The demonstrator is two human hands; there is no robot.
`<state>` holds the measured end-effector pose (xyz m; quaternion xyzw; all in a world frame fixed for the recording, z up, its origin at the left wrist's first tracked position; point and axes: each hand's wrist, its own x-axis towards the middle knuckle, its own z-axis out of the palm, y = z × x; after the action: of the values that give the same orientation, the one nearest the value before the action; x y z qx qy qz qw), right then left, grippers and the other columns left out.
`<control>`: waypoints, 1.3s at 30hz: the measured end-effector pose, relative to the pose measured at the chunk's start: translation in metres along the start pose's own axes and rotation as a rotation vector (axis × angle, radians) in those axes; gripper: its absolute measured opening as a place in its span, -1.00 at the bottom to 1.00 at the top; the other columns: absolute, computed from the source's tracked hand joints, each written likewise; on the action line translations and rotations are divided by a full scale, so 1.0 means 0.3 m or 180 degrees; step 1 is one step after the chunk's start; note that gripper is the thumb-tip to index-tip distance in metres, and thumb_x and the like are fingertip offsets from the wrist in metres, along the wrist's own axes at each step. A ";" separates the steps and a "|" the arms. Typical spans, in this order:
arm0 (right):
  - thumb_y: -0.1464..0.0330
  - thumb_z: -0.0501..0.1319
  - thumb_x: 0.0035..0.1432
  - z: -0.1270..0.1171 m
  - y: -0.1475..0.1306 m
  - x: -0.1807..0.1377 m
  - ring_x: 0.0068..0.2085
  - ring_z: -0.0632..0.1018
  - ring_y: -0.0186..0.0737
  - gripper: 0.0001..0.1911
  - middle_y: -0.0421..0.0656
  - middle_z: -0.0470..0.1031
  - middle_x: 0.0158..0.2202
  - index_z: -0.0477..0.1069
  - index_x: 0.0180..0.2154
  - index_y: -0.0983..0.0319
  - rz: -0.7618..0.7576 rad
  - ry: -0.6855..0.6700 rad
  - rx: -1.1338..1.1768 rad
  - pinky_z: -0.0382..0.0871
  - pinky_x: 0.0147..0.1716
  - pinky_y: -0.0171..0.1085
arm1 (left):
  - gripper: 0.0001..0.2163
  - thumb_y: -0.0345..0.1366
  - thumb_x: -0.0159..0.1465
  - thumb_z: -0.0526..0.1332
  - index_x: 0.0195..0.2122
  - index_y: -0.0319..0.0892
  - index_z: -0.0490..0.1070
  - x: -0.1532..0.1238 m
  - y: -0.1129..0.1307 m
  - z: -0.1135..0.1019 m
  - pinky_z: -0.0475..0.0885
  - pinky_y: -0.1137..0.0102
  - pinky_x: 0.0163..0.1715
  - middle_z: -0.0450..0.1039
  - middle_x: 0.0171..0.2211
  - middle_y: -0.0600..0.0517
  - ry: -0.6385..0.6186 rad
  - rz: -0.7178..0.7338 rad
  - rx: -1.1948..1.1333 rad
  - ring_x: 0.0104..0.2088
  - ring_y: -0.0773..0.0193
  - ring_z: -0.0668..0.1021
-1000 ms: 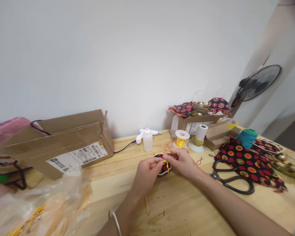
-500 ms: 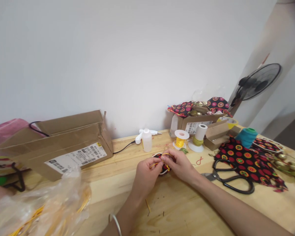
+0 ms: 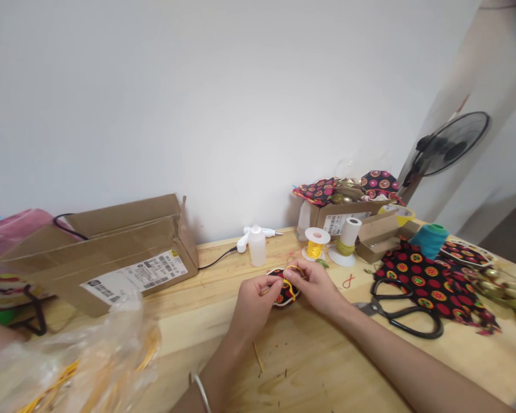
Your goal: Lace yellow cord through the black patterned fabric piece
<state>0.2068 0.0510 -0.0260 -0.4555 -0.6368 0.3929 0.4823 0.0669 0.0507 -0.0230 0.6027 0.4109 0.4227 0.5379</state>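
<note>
Both hands meet over a small dark patterned fabric piece (image 3: 283, 296) with a pale rim, lying on the wooden table. My left hand (image 3: 257, 298) pinches yellow cord (image 3: 289, 285) between thumb and forefinger. From the right, my right hand (image 3: 316, 285) pinches the same cord, which makes a small loop or knot over the fabric. One cord end (image 3: 258, 357) hangs out below my left hand. Part of the fabric is hidden behind the fingers. Just beyond my hands stand a spool of yellow cord (image 3: 313, 250) and a spool of olive cord (image 3: 345, 250).
Black-handled scissors (image 3: 406, 310) and patterned cloth (image 3: 430, 278) lie to the right, near a teal thread cone (image 3: 430, 240). A plastic bottle (image 3: 257, 246) stands near the wall. At left are a cardboard box (image 3: 124, 258) and a clear bag (image 3: 98, 355) with yellow cords.
My fingertips have drawn slightly apart, showing more of the fabric piece and the yellow loop on it. The cord end below my left hand shows a little more.
</note>
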 end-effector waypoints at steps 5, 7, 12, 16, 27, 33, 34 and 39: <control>0.21 0.10 -0.01 0.001 0.004 -0.001 -0.56 0.24 -0.41 -0.75 -0.28 0.22 -0.61 0.24 -0.54 0.27 0.0050 0.0055 0.0183 0.13 -0.59 -0.41 | -0.80 -0.26 0.05 0.14 -0.45 -0.28 0.49 -0.004 0.005 0.003 0.35 0.48 -0.47 0.49 -0.57 0.05 0.0005 0.0036 0.0011 -0.49 0.29 0.49; 0.21 0.09 -0.01 0.002 0.007 0.000 -0.56 0.25 -0.41 -0.75 -0.28 0.22 -0.61 0.24 -0.53 0.27 0.0043 0.0066 0.0155 0.14 -0.59 -0.41 | -0.81 -0.27 0.04 0.15 -0.46 -0.28 0.49 -0.006 0.008 0.002 0.35 0.48 -0.46 0.49 -0.56 0.05 0.0052 0.0092 0.0050 -0.49 0.29 0.49; 0.19 0.12 -0.04 -0.001 0.012 0.005 -0.57 0.24 -0.42 -0.73 -0.28 0.22 -0.62 0.24 -0.55 0.27 0.0098 0.0095 0.0274 0.14 -0.60 -0.41 | -0.81 -0.26 0.04 0.16 -0.44 -0.26 0.48 -0.008 0.009 0.005 0.36 0.48 -0.48 0.51 -0.55 0.05 0.0066 0.0034 -0.0114 -0.50 0.30 0.49; 0.20 0.12 -0.04 -0.004 0.015 0.006 -0.58 0.24 -0.43 -0.74 -0.29 0.21 -0.63 0.24 -0.54 0.27 0.0140 0.0084 0.0345 0.13 -0.61 -0.42 | -0.82 -0.27 0.04 0.16 -0.46 -0.26 0.48 -0.007 0.009 0.001 0.35 0.50 -0.47 0.50 -0.54 0.05 0.0075 0.0051 -0.0060 -0.49 0.32 0.48; 0.20 0.11 -0.02 -0.002 0.009 0.001 -0.58 0.28 -0.41 -0.74 -0.27 0.27 -0.63 0.28 -0.51 0.28 0.0155 -0.0079 0.0167 0.17 -0.61 -0.41 | -0.84 -0.29 0.10 0.08 -0.48 -0.21 0.41 -0.028 0.030 0.009 0.31 0.49 -0.48 0.43 -0.54 0.06 0.0170 0.0531 0.0778 -0.49 0.30 0.45; 0.21 0.13 -0.03 -0.004 0.009 0.001 -0.58 0.28 -0.40 -0.75 -0.27 0.28 -0.62 0.30 -0.51 0.28 0.0127 -0.0065 0.0099 0.16 -0.61 -0.41 | -0.82 -0.26 0.07 0.10 -0.49 -0.25 0.43 -0.021 0.022 0.008 0.31 0.50 -0.50 0.45 -0.56 0.04 -0.0060 0.0156 0.0408 -0.50 0.30 0.46; 0.21 0.13 -0.04 -0.005 0.010 0.001 -0.58 0.28 -0.40 -0.75 -0.27 0.28 -0.62 0.31 -0.51 0.29 0.0116 -0.0082 0.0073 0.16 -0.61 -0.41 | -0.81 -0.26 0.08 0.10 -0.48 -0.25 0.44 -0.020 0.020 0.008 0.31 0.50 -0.50 0.45 -0.55 0.03 -0.0107 0.0137 0.0383 -0.49 0.30 0.46; 0.23 0.11 -0.01 -0.006 0.013 0.001 -0.58 0.27 -0.41 -0.77 -0.28 0.25 -0.62 0.29 -0.50 0.28 0.0148 -0.0128 0.0190 0.14 -0.61 -0.41 | -0.78 -0.26 0.09 0.08 -0.35 -0.23 0.46 -0.022 0.021 0.014 0.31 0.50 -0.50 0.48 -0.49 0.02 -0.0198 0.0173 0.0402 -0.47 0.28 0.46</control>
<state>0.2094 0.0524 -0.0293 -0.4477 -0.6236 0.4319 0.4735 0.0690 0.0426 -0.0174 0.6592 0.4033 0.3914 0.4996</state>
